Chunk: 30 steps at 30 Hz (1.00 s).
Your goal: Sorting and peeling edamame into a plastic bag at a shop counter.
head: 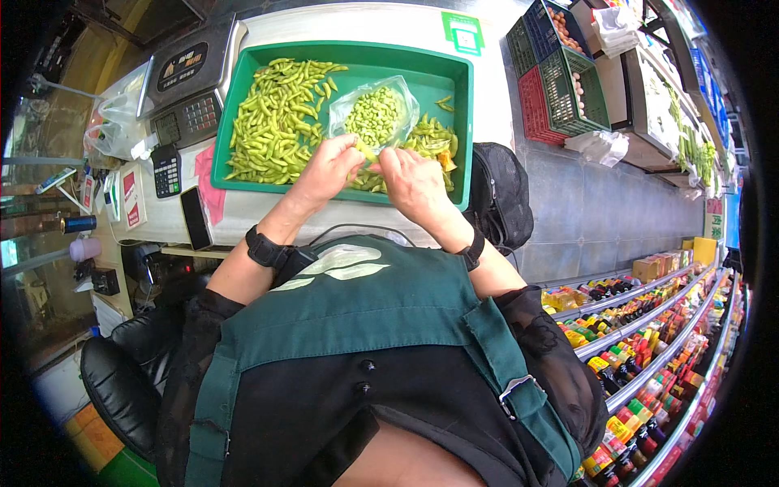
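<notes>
A green plastic tray (pixel 467 122) stands on the counter before me. Many soybean pods (pixel 271 131) fill its left side. A clear plastic bag (pixel 409 97), opened out in the tray, holds shelled green beans (pixel 374 114). My left hand (pixel 331 164) and my right hand (pixel 411 179) meet over the tray's near edge, fingertips close together, and hold a green pod (pixel 366 151) between them just below the bag. Under and beside my right hand lie flattened pods or empty shells (pixel 429 137), some of them yellowed.
Left of the tray are a weighing scale (pixel 182 91), a calculator (pixel 166 170), a smartphone (pixel 196 218) and a pink cloth (pixel 211 182). A black mesh bag (pixel 502 195) sits by the tray's right side. Crates with eggs (pixel 575 91) and shelves of bottles (pixel 633 359) stand farther right.
</notes>
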### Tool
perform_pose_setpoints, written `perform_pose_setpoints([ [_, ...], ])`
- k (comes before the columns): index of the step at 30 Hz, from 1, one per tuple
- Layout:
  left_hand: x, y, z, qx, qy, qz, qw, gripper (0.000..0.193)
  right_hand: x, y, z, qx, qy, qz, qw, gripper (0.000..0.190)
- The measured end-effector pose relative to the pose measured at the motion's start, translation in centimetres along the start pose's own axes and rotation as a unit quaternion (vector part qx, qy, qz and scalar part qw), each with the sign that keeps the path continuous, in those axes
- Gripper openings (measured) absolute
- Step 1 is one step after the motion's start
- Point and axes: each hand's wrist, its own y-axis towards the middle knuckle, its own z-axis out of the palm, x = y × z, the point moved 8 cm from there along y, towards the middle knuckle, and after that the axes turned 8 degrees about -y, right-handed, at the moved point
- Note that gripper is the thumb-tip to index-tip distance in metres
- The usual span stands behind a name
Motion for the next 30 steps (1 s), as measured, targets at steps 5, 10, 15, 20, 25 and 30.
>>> perform_pose_setpoints([
  [5, 0.8, 0.2, -0.3, -0.025, -0.061, -0.029, 0.997, 0.011, -0.1, -0.2, 1.2, 0.0, 0.057, 0.04, 0.998, 0.022],
  [10, 1.4, 0.3, -0.5, -0.069, -0.15, -0.04, 0.985, 0.012, -2.0, 0.4, 2.8, 0.026, 0.388, 0.171, 0.905, 0.03],
  [15, 1.1, 0.1, 0.0, -0.026, -0.121, -0.048, 0.991, 0.009, -2.0, 1.1, 2.9, 0.077, 0.367, 0.115, 0.92, 0.034],
  [20, 1.3, 0.3, 0.1, -0.019, -0.142, -0.065, 0.988, 0.007, -1.4, -0.5, 5.9, 0.187, 0.707, 0.286, 0.619, 0.037],
  [25, 2.3, 0.4, -0.3, 0.024, -0.178, -0.107, 0.978, 0.007, -0.3, -1.5, 7.0, 0.244, 0.79, 0.318, 0.464, 0.038],
  [30, 2.2, 0.3, 0.2, 0.023, -0.192, -0.132, 0.972, 0.008, -0.7, -2.0, 7.5, 0.24, 0.774, 0.335, 0.481, 0.039],
])
